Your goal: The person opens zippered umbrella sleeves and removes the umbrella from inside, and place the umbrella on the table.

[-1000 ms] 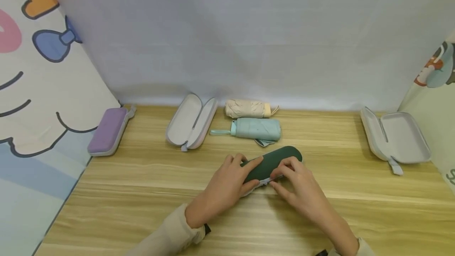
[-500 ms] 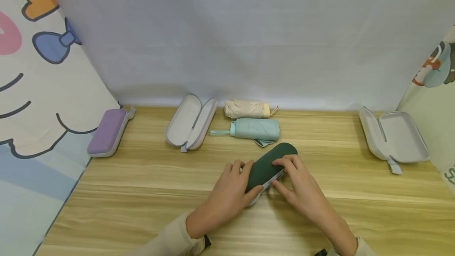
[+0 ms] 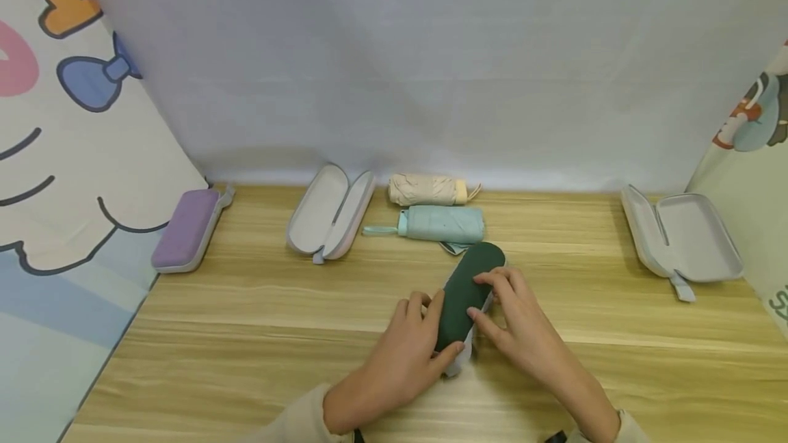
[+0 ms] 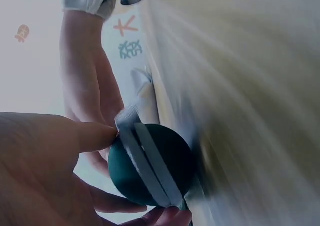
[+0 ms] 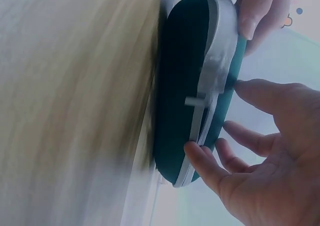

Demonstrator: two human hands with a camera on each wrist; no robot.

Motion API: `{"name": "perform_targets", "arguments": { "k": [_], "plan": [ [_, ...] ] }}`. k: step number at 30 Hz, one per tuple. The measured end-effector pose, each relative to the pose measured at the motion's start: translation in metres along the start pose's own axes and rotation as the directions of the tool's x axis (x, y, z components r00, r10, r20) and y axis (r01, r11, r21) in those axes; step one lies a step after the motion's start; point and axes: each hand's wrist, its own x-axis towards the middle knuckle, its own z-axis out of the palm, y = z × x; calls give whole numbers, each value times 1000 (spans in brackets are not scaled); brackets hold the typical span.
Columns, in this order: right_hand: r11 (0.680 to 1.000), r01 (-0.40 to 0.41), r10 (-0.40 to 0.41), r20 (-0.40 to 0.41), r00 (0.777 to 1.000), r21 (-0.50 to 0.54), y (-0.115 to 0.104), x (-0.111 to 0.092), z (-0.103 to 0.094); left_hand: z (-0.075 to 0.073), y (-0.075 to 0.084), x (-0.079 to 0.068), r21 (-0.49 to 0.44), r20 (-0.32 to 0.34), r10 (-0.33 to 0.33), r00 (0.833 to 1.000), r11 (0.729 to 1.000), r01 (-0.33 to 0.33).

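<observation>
A dark green, rounded hard zip case (image 3: 468,286) lies slanted on the wooden table, its far end pointing away and to the right. My left hand (image 3: 403,344) holds its near end, thumb on the near right edge and fingers along the left side. My right hand (image 3: 523,320) grips the right side, with index finger and thumb tips on the green top. A grey zipper band runs round the case, and a grey strap (image 5: 217,68) shows in the right wrist view. There, a narrow dark gap runs along the zipper beside a fingertip.
Behind the case lie a folded mint umbrella (image 3: 444,223) and a beige one (image 3: 426,189). Open pale cases stand at back left (image 3: 331,214) and at right (image 3: 698,238). A closed purple case (image 3: 187,230) sits at far left. A pale cloth (image 3: 394,74) hangs behind the table.
The green case has turned counterclockwise, its near end swinging toward me. My left hand has moved down with it. The right fingers have gone from pinching the zipper edge to the case's top.
</observation>
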Motion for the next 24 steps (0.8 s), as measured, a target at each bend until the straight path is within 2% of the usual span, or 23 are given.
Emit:
{"name": "perform_targets", "arguments": {
  "k": [4, 9, 15, 20, 24],
  "plan": [
    [999, -34, 33, 21, 999, 28, 0, 1, -2, 0, 6, -5, -44, 53, 30, 998, 999, -27],
    [997, -69, 67, 52, 996, 35, 0, 3, -2, 2, 12, -9, 1, 73, 98, 992, 995, -99],
    [993, -116, 114, 77, 990, 14, -2, 5, -3, 5, 10, -9, 41, 73, 174, 982, 983, -177],
    [989, -149, 150, 94, 984, -15, -4, 7, -2, 4, 10, -10, 79, 101, 262, 960, 959, -271],
    [987, -152, 158, 110, 981, -60, -5, 9, -2, 2, 12, -13, 122, 164, 312, 936, 935, -333]
  ]
}}
